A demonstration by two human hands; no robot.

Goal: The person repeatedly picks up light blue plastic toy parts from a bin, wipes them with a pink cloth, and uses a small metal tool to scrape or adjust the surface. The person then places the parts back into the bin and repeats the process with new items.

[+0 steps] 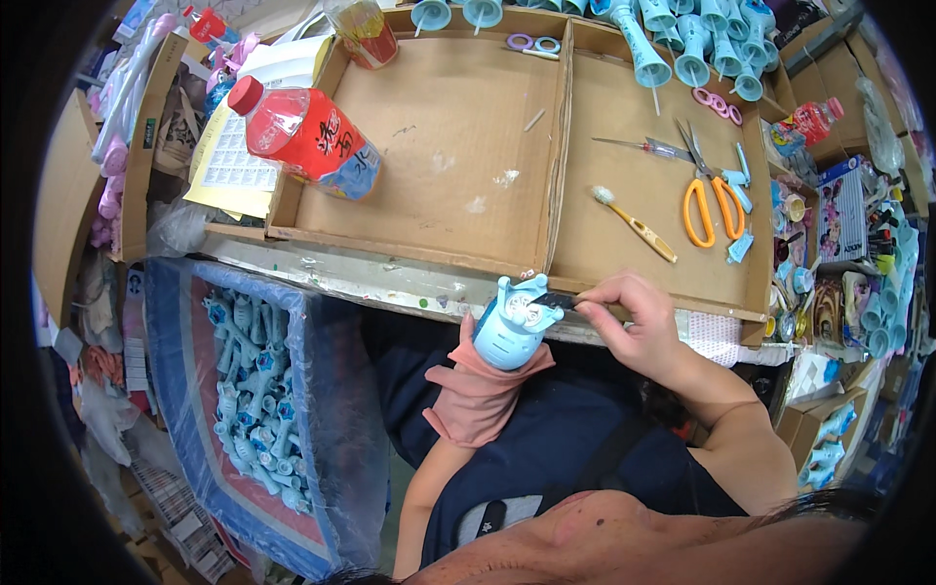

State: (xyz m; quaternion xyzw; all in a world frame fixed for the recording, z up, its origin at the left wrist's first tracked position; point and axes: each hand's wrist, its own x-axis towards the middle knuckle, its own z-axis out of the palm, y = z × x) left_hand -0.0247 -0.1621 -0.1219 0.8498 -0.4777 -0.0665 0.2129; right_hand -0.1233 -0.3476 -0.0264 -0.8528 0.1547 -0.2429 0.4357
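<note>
Under a pink cloth (473,402), my left hand (466,330) grips a light blue plastic toy part (509,336) just in front of the workbench edge. Most of that hand is hidden by the cloth; one fingertip shows beside the part. The toy part has a rounded body, prong-like bits on top and a pale patterned face. My right hand (636,317) pinches a thin black tool (560,300), whose end reaches the patterned face of the part. What kind of tool it is cannot be made out.
A shallow cardboard tray (429,146) covers the bench. On it lie orange-handled scissors (712,185), a yellow toothbrush (634,224) and a screwdriver-like tool (648,147). A red-labelled bottle (307,136) stands left; blue cone parts (643,58) line the back. A plastic-lined bin (336,429) holds blue parts.
</note>
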